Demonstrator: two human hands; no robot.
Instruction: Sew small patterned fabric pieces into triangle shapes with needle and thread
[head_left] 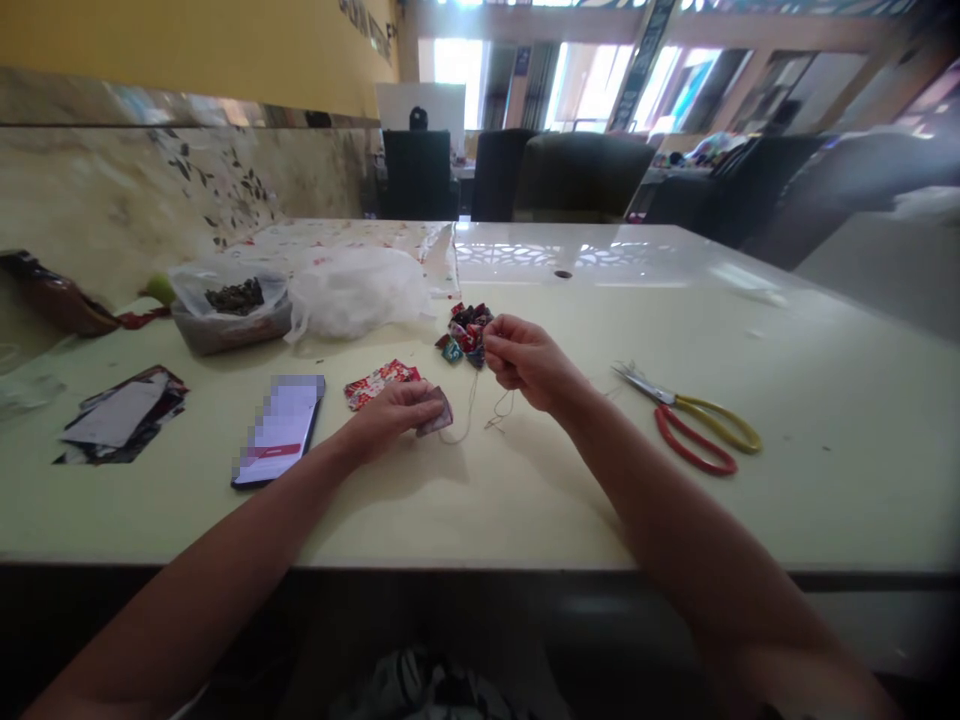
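My left hand (397, 412) rests on the pale table (480, 500) with its fingers pinched on a small folded dark-patterned fabric piece (437, 412). My right hand (525, 362) is raised a little to the right, fingers closed in a pinch on a thin thread (472, 400) that loops down to the table between both hands. A cluster of small colourful folded fabric pieces (466, 333) hangs or lies just left of my right fingers; whether it is strung on the thread I cannot tell. A red patterned fabric scrap (379, 383) lies just behind my left hand.
Scissors (694, 420) with red and yellow handles lie to the right. A phone (280, 428) lies left of my hands, a stack of cards (124, 415) further left. A bagged container (229, 305) and a white plastic bag (356, 290) stand behind. Dark chairs (577, 175) line the far side.
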